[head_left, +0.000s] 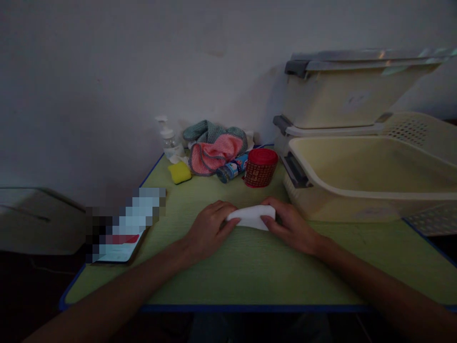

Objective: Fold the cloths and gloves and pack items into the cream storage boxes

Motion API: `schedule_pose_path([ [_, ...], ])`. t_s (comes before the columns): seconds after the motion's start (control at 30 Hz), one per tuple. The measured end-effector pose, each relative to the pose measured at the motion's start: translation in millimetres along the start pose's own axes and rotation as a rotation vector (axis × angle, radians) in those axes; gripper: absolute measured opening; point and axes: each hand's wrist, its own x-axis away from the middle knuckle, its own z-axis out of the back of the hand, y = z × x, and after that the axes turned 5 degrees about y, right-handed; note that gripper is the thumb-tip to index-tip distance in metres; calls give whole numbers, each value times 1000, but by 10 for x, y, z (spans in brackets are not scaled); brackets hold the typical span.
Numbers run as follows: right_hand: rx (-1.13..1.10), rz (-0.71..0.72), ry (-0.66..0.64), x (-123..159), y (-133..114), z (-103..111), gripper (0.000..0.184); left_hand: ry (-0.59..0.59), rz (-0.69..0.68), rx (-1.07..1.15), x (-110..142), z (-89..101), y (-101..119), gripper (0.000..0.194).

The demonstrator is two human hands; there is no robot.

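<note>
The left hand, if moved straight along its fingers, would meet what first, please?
Beyond the white item it holds, the left hand would probably meet the right hand first, though depth is unclear.

- Through my headset camera I see a plain, pale grey wall (143, 57) filling the upper part of my view, with a faint smudge high up near the middle.
- The table (250, 276) I look down on has a light green top, a blue edge and rounded near-left corner; its far side stands close to the wall.
- Left of it I make out a pale, boxy piece (35, 219), too dim for me to identify.
- The floor (28, 300) reads nearly black to me.
- My light is low, with soft shadows on the wall.
</note>
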Motion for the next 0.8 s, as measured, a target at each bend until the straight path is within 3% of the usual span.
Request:
schedule_pose_path([
  [0.13,-115,-103,-13,-9,-34,1,14,-73,232,191,-18,26,-1,26],
  [0.3,-317,-199,-6,-8,-27,8,20,-52,410,494,-45,47,-41,27],
  [0.47,-471,-276,-38,-10,-26,19,32,-73,497,723,-59,37,-65,39],
  [0.7,-531,-329,-56,-47,-52,-11,38,-121,522,816,-76,1,-23,46],
  [0.8,-535,-306,-44,-40,-75,-19,37,-205,568,927,-73,-10,41,46],
])
